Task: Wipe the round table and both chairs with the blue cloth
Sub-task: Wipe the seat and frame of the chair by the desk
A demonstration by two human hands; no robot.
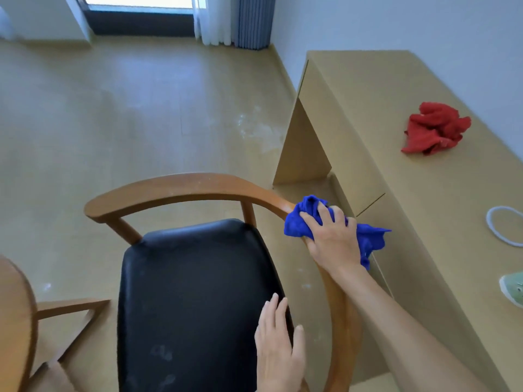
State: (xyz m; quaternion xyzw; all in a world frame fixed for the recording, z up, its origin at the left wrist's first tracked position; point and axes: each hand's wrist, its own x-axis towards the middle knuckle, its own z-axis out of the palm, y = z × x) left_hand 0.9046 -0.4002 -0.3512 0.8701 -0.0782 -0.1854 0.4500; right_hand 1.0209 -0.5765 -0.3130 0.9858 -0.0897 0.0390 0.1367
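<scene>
Blue cloth is bunched under the right hand, whose fingers are spread and curled over it, pressing it against the curved wooden rail of the chair at the bend where the back turns into the right arm. Part of the cloth trails out past the hand toward the counter. The left hand lies flat and open, holding nothing, fingers together on the right edge of the black padded seat, thumb toward the rail. The seat shows faint dull smudges near its front; whether these are dust or glare is hard to tell.

At the lower left edge, a slice of the round table comes into view, just beside the chair. On the counter to the right, well apart from the hands, sit a crumpled red cloth, a white ring and, at the frame edge, a pale green shoe. The wood floor beyond has whitish marks near the counter's base.
</scene>
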